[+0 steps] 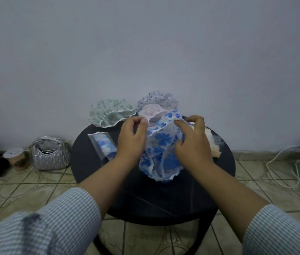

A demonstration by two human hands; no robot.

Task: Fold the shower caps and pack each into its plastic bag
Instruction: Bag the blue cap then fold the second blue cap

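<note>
Both hands hold the blue-flowered shower cap (161, 146) up between them above the round black table (164, 196): the left hand (131, 139) pinches its frilled edge, the right hand (194, 142) grips the other side with curled fingers. A packed bag (104, 144) lies just left of the left hand.

Far edge of round table (90, 162) behind shower caps; packed bag (103, 146) partly under left hand (130, 140).

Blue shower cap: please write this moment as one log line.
step: folding | blue shower cap: held above table | left hand: grips cap | right hand: grips cap | packed bag: on table
</note>
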